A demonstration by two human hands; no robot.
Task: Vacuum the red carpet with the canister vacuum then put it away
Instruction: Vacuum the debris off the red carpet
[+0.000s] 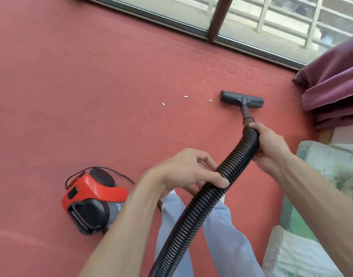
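While both hands hold the ribbed black hose [201, 204], the vacuuming step looks to be under way and putting away is some way off. The right hand [271, 144] has its fingers clamped round the top of the hose where it joins the wand [246, 113]. The left hand [183, 170] has its fingers curled round the hose lower down, nearer the body.

The floor head [241, 99] lies flat on the red carpet [71, 96] at about one o'clock from the middle of the view, near the purple curtain [335, 76]. Three white scraps [186, 96] lie on the carpet in a loose row at nine o'clock from the head, the nearest just beside it, none yet picked up.

The canister vacuum [91, 198] sits on the carpet at about eight o'clock, its thin cord [87, 169] looping over it.

The next move probably calls for sweeping the head towards nine o'clock across the scraps, keeping it flat and letting the hose slide through the left hand.
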